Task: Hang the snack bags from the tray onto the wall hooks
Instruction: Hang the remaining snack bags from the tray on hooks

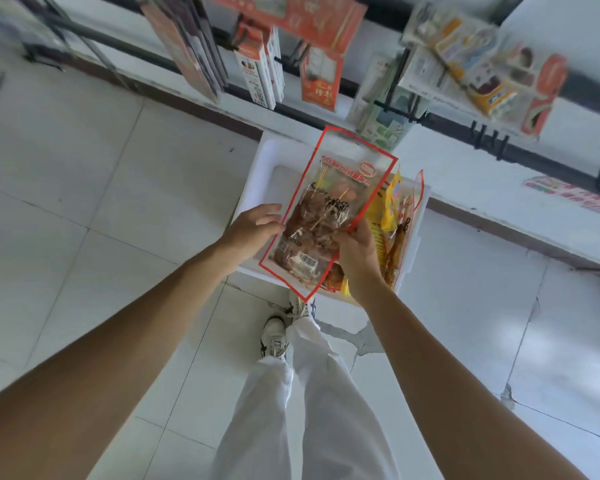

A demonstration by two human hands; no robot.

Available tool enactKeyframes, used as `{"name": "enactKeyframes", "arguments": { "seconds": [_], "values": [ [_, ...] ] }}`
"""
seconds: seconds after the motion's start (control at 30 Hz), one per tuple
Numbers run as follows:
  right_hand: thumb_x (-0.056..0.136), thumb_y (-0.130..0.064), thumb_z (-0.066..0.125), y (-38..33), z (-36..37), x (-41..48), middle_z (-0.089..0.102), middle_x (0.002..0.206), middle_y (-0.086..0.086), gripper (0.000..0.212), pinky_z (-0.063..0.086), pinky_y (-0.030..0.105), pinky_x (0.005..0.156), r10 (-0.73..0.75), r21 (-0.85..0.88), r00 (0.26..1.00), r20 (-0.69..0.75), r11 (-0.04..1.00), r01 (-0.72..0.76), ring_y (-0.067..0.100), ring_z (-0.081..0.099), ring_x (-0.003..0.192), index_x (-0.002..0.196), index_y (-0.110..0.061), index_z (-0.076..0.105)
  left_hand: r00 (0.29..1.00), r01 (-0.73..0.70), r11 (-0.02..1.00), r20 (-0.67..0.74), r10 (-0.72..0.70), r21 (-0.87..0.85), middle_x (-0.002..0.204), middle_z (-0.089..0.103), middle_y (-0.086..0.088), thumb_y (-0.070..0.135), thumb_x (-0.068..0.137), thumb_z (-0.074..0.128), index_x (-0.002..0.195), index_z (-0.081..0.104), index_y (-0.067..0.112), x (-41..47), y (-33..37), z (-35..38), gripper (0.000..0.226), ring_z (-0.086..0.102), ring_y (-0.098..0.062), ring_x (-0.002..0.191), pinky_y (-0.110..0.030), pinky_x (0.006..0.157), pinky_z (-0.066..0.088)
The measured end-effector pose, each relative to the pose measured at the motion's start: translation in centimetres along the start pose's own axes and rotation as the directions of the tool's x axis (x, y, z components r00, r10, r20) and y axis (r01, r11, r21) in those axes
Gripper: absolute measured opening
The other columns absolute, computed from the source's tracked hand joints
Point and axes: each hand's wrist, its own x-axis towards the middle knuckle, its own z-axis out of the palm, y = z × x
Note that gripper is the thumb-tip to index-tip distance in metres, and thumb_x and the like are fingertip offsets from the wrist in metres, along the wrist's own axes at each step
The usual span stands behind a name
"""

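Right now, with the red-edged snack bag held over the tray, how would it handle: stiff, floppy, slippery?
Probably fairly floppy: the snack bag is thin clear film, and the right hand grips one side while the left hand touches the other. Likely light: it looks flat held that way. The glossy film may be slippery.

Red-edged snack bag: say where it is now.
The red-edged snack bag is centre of the head view, over the white tray, left hand at its left edge, right hand gripping its lower right.
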Motion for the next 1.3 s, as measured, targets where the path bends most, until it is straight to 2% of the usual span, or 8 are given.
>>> {"name": "enactKeyframes", "arguments": {
  "seconds": [0.13, 0.3, 0.47, 0.73, 0.83, 0.97, 1.2, 1.3],
  "values": [
    [0.098, 0.008, 0.042, -3.3, -1.2, -4.0, 0.069, 0.099, 0.005, 0.03, 0.062, 0.038, 0.064, -0.071, 0.134, 0.997, 0.003, 0.989, 0.07, 0.019, 0.07, 0.076, 0.117, -0.012, 0.052, 0.994, -0.037, 0.999, 0.099, 0.036, 0.016, 0.108, 0.069, -0.005, 0.017, 0.092, 0.065, 0.125, 0.064, 0.019, -4.1, 4.0, -0.8, 0.033, 0.066, -0.02, 0.095, -0.038, 0.099, 0.05],
    [0.096, 0.01, 0.042, -8.6, -2.1, -9.7, 0.071, 0.071, -0.007, 0.022, 0.058, 0.03, 0.054, -0.209, 0.161, 0.978, 0.01, 0.965, 0.205, 0.012, 0.069, 0.064, 0.104, -0.009, 0.05, 0.972, -0.213, 0.976, 0.111, 0.207, 0.042, 0.09, 0.072, -0.002, 0.019, 0.09, 0.069, 0.098, 0.07, 0.026, -10.7, 9.6, -2.7, 0.01, 0.066, -0.017, 0.078, -0.034, 0.081, 0.05],
    [0.098, 0.0, 0.049, -15.1, -3.0, -16.0, 0.068, 0.098, 0.015, 0.017, 0.054, 0.027, 0.054, -0.402, 0.134, 0.915, 0.029, 0.909, 0.395, 0.022, 0.068, 0.076, 0.099, -0.016, 0.054, 0.915, -0.397, 0.918, 0.082, 0.395, 0.011, 0.092, 0.074, -0.004, 0.02, 0.083, 0.077, 0.088, 0.075, 0.022, -17.3, 14.4, -4.1, 0.005, 0.069, -0.025, 0.093, -0.048, 0.095, 0.051],
    [0.095, -0.007, 0.062, -23.2, -7.5, -26.0, 0.073, 0.106, 0.014, 0.03, 0.057, 0.029, 0.063, -0.609, 0.103, 0.787, -0.098, 0.78, 0.617, 0.019, 0.068, 0.075, 0.123, -0.006, 0.049, 0.81, -0.567, 0.81, 0.077, 0.581, -0.15, 0.086, 0.073, -0.004, 0.006, 0.079, 0.076, 0.091, 0.071, 0.013, -26.9, 21.4, -2.3, 0.015, 0.07, -0.017, 0.08, -0.038, 0.084, 0.057],
    [0.087, -0.021, 0.075, -24.7, -9.1, -28.2, 0.068, 0.109, 0.006, 0.045, 0.058, 0.038, 0.076, -0.613, -0.148, 0.728, -0.308, 0.786, 0.6, 0.019, 0.067, 0.085, 0.122, -0.018, 0.047, 0.77, -0.62, 0.774, 0.086, 0.632, -0.127, 0.093, 0.075, -0.005, 0.014, 0.072, 0.082, 0.091, 0.073, 0.015, -29.3, 23.5, -1.4, 0.021, 0.069, -0.024, 0.094, -0.048, 0.097, 0.051],
    [0.081, -0.035, 0.08, -25.1, -10.4, -30.9, 0.054, 0.112, -0.003, 0.052, 0.048, 0.032, 0.08, -0.8, -0.481, 0.441, -0.408, 0.599, 0.641, 0.016, 0.058, 0.097, 0.12, -0.018, 0.05, 0.686, -0.716, 0.687, 0.063, 0.725, -0.126, 0.083, 0.073, 0.002, 0.009, 0.08, 0.077, 0.077, 0.071, 0.018, -31.9, 25.9, 1.3, 0.01, 0.066, -0.019, 0.093, -0.034, 0.088, 0.048],
    [0.065, -0.066, 0.076, -25.5, -13.1, -34.4, 0.056, 0.11, -0.004, 0.073, 0.056, 0.038, 0.078, -0.853, -0.679, 0.471, -0.225, 0.484, 0.551, 0.017, 0.062, 0.09, 0.12, -0.029, 0.047, 0.613, -0.761, 0.627, 0.133, 0.779, -0.167, 0.076, 0.071, -0.011, -0.001, 0.083, 0.07, 0.078, 0.069, 0.005, -37.5, 28.8, 8.3, 0.007, 0.068, -0.021, 0.072, -0.027, 0.058, 0.055],
    [0.07, -0.054, 0.076, -25.1, -15.8, -35.0, 0.059, 0.108, -0.001, 0.062, 0.056, 0.041, 0.074, -0.867, -0.722, 0.427, -0.256, 0.465, 0.512, 0.023, 0.063, 0.087, 0.118, -0.028, 0.046, 0.583, -0.792, 0.598, 0.139, 0.8, -0.124, 0.075, 0.069, -0.017, -0.003, 0.081, 0.071, 0.079, 0.069, -0.001, -38.7, 29.5, 11.3, 0.004, 0.068, -0.024, 0.067, -0.028, 0.058, 0.058]
  ]
}}
